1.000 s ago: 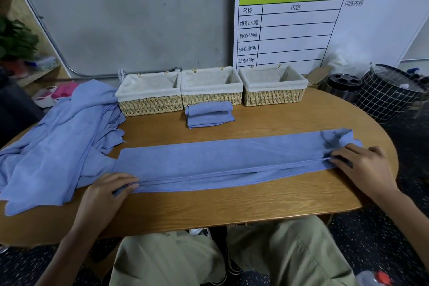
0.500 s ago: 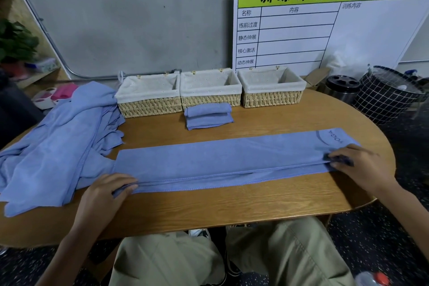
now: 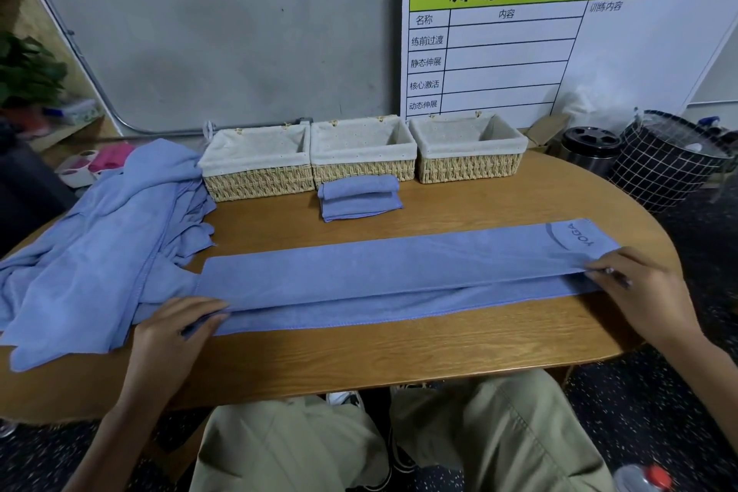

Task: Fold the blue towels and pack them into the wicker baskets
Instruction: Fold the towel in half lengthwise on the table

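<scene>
Across the frame's centre on the oval wooden table (image 3: 359,363), the left hand (image 3: 175,336) and right hand (image 3: 643,292) are pinching the long blue towel strip's (image 3: 399,272) ends; keeping edges aligned and taut should be helping the fold.

On the long blue towel (image 3: 399,276) stretched across my desk (image 3: 359,355), the word "YOGA" is printed in darker letters beside a curved line, near the end by my right hand (image 3: 639,292). Against the wall behind the baskets leans a white board (image 3: 567,40). Its green header reads "训练计划表", with small date marks at the right too blurred for me to read. Below, the column heads say "名称", "内容" and "训练内容". Down the first column the rows read "练前过渡", "静态伸展", "核心激活" and "动态伸展".
</scene>
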The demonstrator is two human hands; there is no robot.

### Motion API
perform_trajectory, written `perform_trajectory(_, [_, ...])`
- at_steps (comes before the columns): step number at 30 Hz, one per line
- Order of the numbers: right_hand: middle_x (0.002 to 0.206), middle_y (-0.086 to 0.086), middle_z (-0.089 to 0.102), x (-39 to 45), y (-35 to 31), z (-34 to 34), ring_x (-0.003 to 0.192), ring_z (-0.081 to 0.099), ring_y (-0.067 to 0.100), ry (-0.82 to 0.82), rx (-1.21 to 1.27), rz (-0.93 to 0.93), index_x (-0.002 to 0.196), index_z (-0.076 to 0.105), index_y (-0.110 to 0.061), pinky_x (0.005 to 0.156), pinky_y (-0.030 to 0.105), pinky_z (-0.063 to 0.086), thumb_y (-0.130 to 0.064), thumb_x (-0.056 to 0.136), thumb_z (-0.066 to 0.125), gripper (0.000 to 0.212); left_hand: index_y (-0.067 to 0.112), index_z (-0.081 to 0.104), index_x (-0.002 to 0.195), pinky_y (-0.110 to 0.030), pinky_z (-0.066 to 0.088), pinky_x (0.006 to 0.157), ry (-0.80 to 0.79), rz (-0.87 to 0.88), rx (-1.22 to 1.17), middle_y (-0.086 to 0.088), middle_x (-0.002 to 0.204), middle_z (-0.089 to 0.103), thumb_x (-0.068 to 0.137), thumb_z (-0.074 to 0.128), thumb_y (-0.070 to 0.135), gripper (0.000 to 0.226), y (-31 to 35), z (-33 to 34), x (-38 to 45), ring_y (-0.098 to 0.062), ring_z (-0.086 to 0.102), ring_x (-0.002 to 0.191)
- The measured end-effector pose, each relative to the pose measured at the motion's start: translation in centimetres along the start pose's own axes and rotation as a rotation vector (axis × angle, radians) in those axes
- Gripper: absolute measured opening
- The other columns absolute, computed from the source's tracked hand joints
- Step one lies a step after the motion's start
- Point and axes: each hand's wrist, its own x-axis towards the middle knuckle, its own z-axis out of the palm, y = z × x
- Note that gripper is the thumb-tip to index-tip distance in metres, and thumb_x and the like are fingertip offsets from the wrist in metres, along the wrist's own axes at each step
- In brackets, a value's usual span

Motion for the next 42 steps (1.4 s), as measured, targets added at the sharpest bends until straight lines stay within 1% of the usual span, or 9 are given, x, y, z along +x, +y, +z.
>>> perform_trajectory(2, [0.097,0.007,0.066,-0.3,-0.5,0.0,0.072,0.06,0.024,0.076,0.009,-0.003,0.091,0.075,-0.008,0.064,0.009,0.04,-0.002,0.083,0.074,0.01,0.007,0.078,0.094,-0.001,0.039,0.091,0.031,-0.005,-0.007,0.001,0.094,0.072,0.08,0.08,0.011,0.014,0.3,-0.3,-0.1,0.019,0.056,0.101])
perform_trajectory(13, [0.096,-0.004,0.065,-0.6,1.1,0.8,0.069,0.062,0.019,0.003,-0.103,-0.101,0.085,0.072,-0.016,0.057,0.03,0.045,-0.006,0.076,0.082,0.017,0.017,0.08,0.088,-0.009,0.046,0.085,-0.156,-0.027,-0.042,0.011,0.093,0.073,0.069,0.086,-0.004,0.029,-0.4,-0.6,-0.1,0.006,0.063,0.093])
perform_trajectory(20, [0.112,0.003,0.061,-0.7,1.1,1.4,0.095,0.05,-0.018,0.089,0.066,-0.014,0.094,0.072,-0.01,0.076,0.014,0.041,0.0,0.081,0.075,0.017,0.011,0.079,0.088,-0.003,0.042,0.089,-0.028,-0.012,-0.02,0.005,0.091,0.073,0.067,0.086,-0.004,0.026,-0.6,-0.9,-0.4,0.011,0.061,0.096])
perform_trajectory(23, [0.105,0.002,0.059,-1.0,1.1,1.7,0.09,0.056,0.0,-0.001,0.037,-0.062,0.089,0.067,-0.015,0.077,0.014,0.042,0.006,0.077,0.077,0.026,0.017,0.079,0.087,-0.005,0.046,0.085,-0.105,-0.037,-0.066,0.009,0.091,0.074,0.067,0.087,-0.003,0.029,-0.6,-0.7,-0.5,0.007,0.064,0.091])
perform_trajectory(26, [0.104,0.001,0.061,-0.9,0.5,1.3,0.091,0.06,0.025,-0.067,-0.038,-0.052,0.088,0.062,-0.025,0.08,0.04,0.046,0.002,0.079,0.075,0.03,0.023,0.077,0.085,-0.007,0.049,0.081,-0.143,-0.054,-0.112,0.014,0.089,0.073,0.072,0.089,0.008,0.023,-0.7,-0.7,-0.2,0.006,0.066,0.088])
perform_trajectory(29, [0.098,-0.004,0.064,-0.9,-0.3,1.0,0.086,0.056,0.028,0.019,-0.182,-0.011,0.078,0.062,-0.03,0.079,0.045,0.039,-0.021,0.085,0.058,0.011,0.028,0.076,0.085,-0.015,0.049,0.079,-0.135,0.003,-0.067,0.022,0.092,0.07,0.079,0.073,0.044,0.017,-0.3,-0.9,-0.1,0.002,0.065,0.088])
perform_trajectory(35, [0.091,0.001,0.064,0.3,-3.3,2.2,0.085,0.052,0.031,0.11,-0.216,-0.008,0.077,0.069,-0.02,0.074,0.042,0.038,-0.033,0.084,0.041,0.031,0.011,0.078,0.087,-0.032,0.05,0.072,-0.046,0.045,0.076,0.005,0.088,0.072,0.095,0.049,0.042,0.043,0.2,-0.6,0.5,-0.013,0.067,0.077])
perform_trajectory(39, [0.1,0.0,0.064,1.5,-9.5,5.4,0.088,0.057,0.031,-0.014,-0.043,-0.156,0.094,0.073,-0.022,0.076,0.043,0.042,-0.038,0.085,0.041,0.036,0.016,0.065,0.129,-0.041,0.048,0.099,-0.21,-0.068,0.05,-0.002,0.13,0.065,0.095,0.042,0.049,0.053,3.1,1.9,3.1,-0.019,0.06,0.118])
perform_trajectory(42, [0.132,0.002,0.058,1.8,-13.2,8.1,0.118,0.054,0.032,-0.236,-0.036,-0.159,0.126,0.064,-0.027,0.095,0.046,0.042,-0.053,0.09,0.031,0.055,0.032,0.033,0.155,-0.051,0.021,0.12,-0.486,-0.152,0.19,0.005,0.164,0.024,0.087,0.021,0.073,0.08,3.3,4.8,3.5,-0.02,0.02,0.152])
